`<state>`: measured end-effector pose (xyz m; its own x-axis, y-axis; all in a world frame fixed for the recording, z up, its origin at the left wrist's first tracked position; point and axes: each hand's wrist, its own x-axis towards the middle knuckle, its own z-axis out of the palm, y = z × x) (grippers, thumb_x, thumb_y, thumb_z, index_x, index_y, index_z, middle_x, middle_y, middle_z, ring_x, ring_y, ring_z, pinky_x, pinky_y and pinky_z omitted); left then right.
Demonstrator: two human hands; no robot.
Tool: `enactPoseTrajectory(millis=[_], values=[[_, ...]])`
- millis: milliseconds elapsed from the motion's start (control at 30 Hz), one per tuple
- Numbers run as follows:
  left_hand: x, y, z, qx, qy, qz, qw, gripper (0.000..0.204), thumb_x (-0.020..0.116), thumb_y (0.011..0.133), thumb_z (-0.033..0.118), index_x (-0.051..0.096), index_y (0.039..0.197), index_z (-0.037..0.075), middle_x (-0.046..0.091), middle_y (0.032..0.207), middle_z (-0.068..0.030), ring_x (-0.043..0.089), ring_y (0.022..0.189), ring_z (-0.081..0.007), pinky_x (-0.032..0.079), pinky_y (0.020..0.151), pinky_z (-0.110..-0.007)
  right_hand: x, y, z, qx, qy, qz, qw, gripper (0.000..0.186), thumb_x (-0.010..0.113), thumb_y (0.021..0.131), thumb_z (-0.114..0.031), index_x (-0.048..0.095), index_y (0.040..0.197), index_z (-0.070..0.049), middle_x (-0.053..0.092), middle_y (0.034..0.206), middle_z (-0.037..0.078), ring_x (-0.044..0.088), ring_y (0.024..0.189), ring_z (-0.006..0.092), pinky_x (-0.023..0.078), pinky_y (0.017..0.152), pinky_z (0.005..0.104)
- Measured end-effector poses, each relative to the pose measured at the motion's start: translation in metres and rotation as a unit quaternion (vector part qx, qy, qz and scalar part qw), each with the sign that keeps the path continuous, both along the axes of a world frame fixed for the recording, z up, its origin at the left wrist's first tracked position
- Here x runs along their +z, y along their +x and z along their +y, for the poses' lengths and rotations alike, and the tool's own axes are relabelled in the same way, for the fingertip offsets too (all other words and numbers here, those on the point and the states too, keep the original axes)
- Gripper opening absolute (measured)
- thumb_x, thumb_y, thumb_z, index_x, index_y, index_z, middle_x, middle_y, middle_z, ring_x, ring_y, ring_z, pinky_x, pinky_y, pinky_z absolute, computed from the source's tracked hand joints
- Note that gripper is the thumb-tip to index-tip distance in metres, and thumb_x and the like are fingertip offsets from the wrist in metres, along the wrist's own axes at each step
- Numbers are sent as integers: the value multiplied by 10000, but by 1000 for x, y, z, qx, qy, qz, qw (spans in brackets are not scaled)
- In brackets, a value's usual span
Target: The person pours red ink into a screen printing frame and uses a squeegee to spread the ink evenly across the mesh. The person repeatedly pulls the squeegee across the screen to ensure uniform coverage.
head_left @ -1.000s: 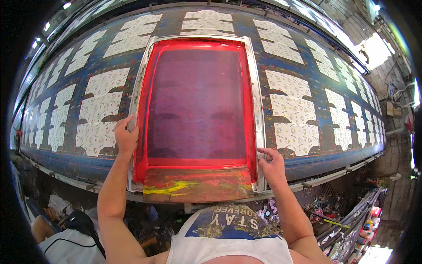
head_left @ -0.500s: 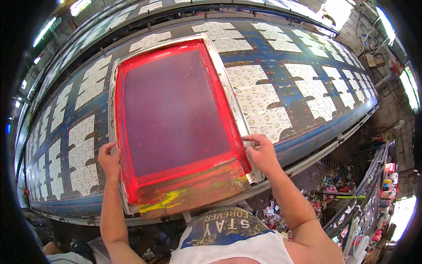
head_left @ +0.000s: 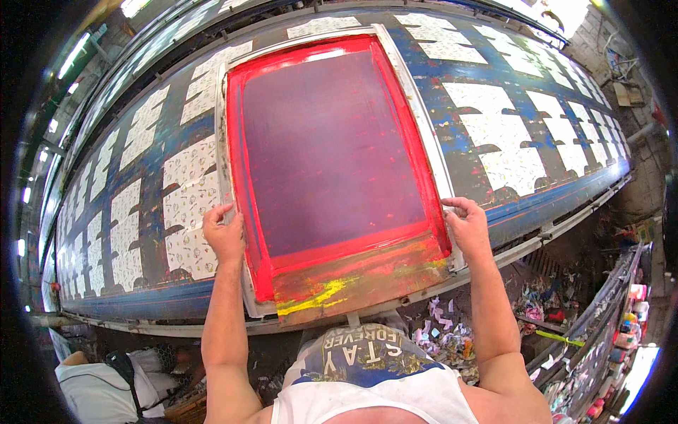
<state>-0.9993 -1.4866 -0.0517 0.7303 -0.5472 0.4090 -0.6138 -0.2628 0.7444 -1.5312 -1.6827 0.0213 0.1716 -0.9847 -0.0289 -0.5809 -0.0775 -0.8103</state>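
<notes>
A large screen-printing frame [head_left: 418,116] with pale rails lies tilted across the long table in front of me. Its dark purple mesh [head_left: 332,155] has a wet-looking red border. A brown board [head_left: 367,279] smeared with yellow and red runs along its near end. My left hand [head_left: 224,234] grips the left rail, thumb and fingers closed at its edge. On the opposite side, my right hand [head_left: 467,227] pinches the right rail with bent fingers. White cut fabric pieces [head_left: 192,205] with small printed motifs lie left of the frame; paler pieces [head_left: 505,145] lie to its right.
The dark blue, paint-stained table [head_left: 438,71] carries rows of fabric pieces. A metal rail [head_left: 544,232] follows its near edge. Scraps [head_left: 448,332] litter the floor; a rack with several paint containers [head_left: 625,336] stands at lower right. Another person in white [head_left: 106,389] is at lower left.
The frame and both hands have shifted rightward and slightly away from me. A printed fabric piece now shows beside the left rail, and the piece nearest the right rail has more space beside it.
</notes>
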Motion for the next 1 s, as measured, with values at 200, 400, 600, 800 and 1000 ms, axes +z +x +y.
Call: enactPoseTrajectory(millis=[200,400,600,800,1000], values=[[4,-41,-20,-7,-6,-36,999,286,912,831,50,818,1101,37,745,1131,-79,707,1078,-220,562,968,-371,-14,-43,-30,12,9,-33,999,305,720,984,1,794,1279,20,823,1050,62,737,940,79,572,827,272],[7,-73,-38,-8,-7,-14,1000,246,899,801,44,819,1033,62,742,1152,-129,704,1096,-285,560,981,-412,-12,-72,-46,-2,56,-33,998,309,749,946,-61,842,1241,-58,766,1174,192,725,1078,283,561,978,387],[1,-90,-46,-5,17,-14,1000,214,895,800,42,800,991,59,744,1162,-148,710,1138,-301,554,974,-413,-18,-91,-53,-1,76,-63,995,306,783,939,-82,845,1238,-66,768,1213,191,719,1155,299,547,1035,403],[-9,-86,-46,-26,12,-31,999,208,889,795,51,802,983,64,746,1114,-143,712,1130,-316,550,962,-429,-20,-96,-50,52,-9,-20,998,326,810,943,-108,823,1263,-48,750,1335,225,692,1314,375,525,1145,432],[-11,-89,-47,-29,53,-50,997,215,880,802,83,818,1008,86,748,1051,-132,703,1071,-325,545,955,-441,21,-65,13,198,-247,175,932,437,845,928,-149,757,1353,-98,668,1508,203,629,1416,419,517,1166,543]])
